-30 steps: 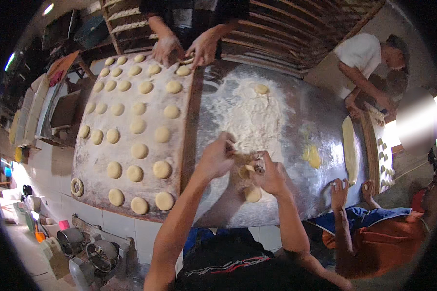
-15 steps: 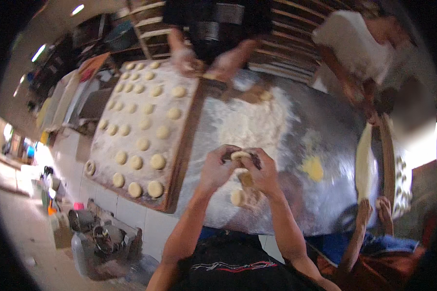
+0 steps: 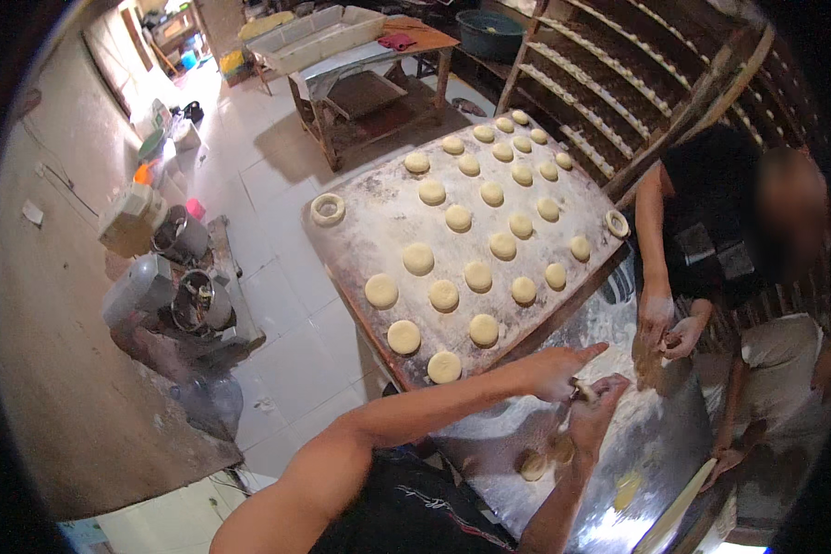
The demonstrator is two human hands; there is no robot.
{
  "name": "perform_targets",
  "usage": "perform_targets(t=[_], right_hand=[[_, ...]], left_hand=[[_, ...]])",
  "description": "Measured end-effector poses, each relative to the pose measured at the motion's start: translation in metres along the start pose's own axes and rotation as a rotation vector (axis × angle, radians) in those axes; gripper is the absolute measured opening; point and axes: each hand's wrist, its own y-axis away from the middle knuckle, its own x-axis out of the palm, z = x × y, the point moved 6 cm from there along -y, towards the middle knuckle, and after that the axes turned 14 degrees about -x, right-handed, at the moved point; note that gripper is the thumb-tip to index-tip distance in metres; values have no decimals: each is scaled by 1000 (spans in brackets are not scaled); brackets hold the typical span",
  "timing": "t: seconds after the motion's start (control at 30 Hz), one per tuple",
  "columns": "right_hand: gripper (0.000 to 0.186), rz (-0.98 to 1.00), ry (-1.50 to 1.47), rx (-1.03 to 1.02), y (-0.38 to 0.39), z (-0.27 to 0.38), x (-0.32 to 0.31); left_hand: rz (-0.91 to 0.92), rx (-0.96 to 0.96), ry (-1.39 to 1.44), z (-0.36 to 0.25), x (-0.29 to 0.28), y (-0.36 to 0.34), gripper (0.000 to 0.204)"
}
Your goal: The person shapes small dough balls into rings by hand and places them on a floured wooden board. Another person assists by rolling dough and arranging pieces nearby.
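Note:
My left hand (image 3: 558,371) has its index finger stretched out and its other fingers curled against a small piece of dough (image 3: 582,391). Gripping the same piece from the other side is my right hand (image 3: 598,403); the fingers hide most of it. Both hands are over the floured metal table, beside the edge of a wooden board (image 3: 365,242). Below my right hand lie a round of dough (image 3: 532,464) in shadow and a brownish round piece (image 3: 560,450). Several flat dough rounds (image 3: 477,276) cover the board, with one dough ring (image 3: 327,210) at its left corner and another ring (image 3: 617,223) at its right.
Across the table a co-worker's hands (image 3: 667,334) handle something small and brown. Another person's arm (image 3: 728,452) reaches to a long dough strip (image 3: 676,506). Slatted racks (image 3: 609,92) stand behind. Metal pots (image 3: 199,300) and machinery stand on the left floor, with a low table (image 3: 379,69) farther back.
My view has swung left, bringing the whole board to the middle. My left index finger has straightened out. A dough ring now shows at the board's right corner, near where the co-worker's hands were.

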Motion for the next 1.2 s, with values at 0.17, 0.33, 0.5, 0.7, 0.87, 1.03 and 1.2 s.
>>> perform_targets(t=[0.17,0.33,0.5,0.7,0.87,1.03,1.2], right_hand=[[50,131,-27,-34,4,27,16],[56,5,-1023,160,31,34,23],[43,148,-1149,204,47,27,20],[49,109,-1228,195,57,20,22],[69,151,-1221,447,64,18,33],[78,481,-1688,156,50,75,52],[83,301,-1114,391,42,72,90]], left_hand=[[-316,-75,495,20,-14,14,68],[-750,-139,891,13,1,41,52],[-845,-47,511,11,24,59,52],[-949,368,334,-9,38,76,48],[-711,-90,814,25,30,72,39],[-613,128,840,21,5,87,44],[-875,157,412,30,-43,111,45]])
